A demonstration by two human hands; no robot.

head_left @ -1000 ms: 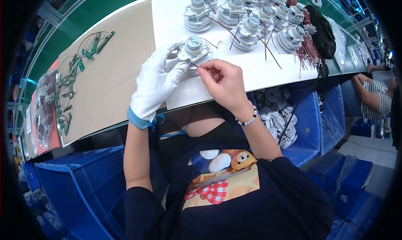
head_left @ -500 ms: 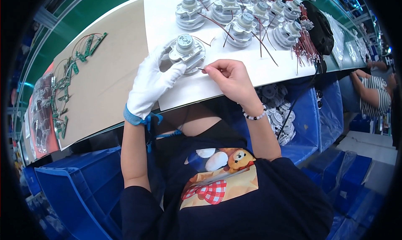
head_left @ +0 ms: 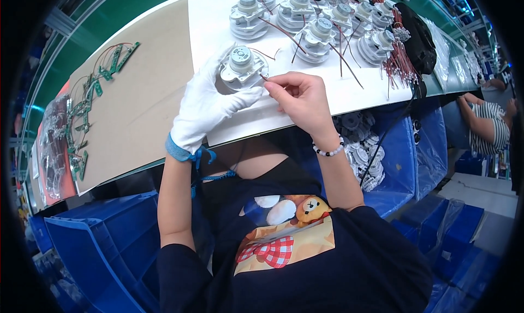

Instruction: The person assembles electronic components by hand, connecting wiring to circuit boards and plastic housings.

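Observation:
A white motor assembly (head_left: 240,67) with a round metal motor on top rests on the white sheet in front of me. My left hand (head_left: 204,102), in a white glove with a blue wrist strap, is wrapped round its left and near sides. Bare, with a beaded bracelet at the wrist, my right hand (head_left: 299,97) pinches a thin dark wire (head_left: 264,78) between thumb and forefinger at the assembly's right side. Another reddish wire (head_left: 263,53) curves off the motor's far right. The wire's far end at the assembly is too small to make out.
Several similar motor assemblies (head_left: 317,40) stand at the back right, beside a bundle of red wires (head_left: 401,61) and a black bag (head_left: 416,37). Green circuit boards (head_left: 87,105) lie on brown board at left. Blue bins (head_left: 103,242) flank me; one holds white parts (head_left: 365,154).
My left hand has shifted right and its thumb reaches further along the assembly's near side. The pinched wire now stands higher, and my right fingers have come slightly up beside the assembly.

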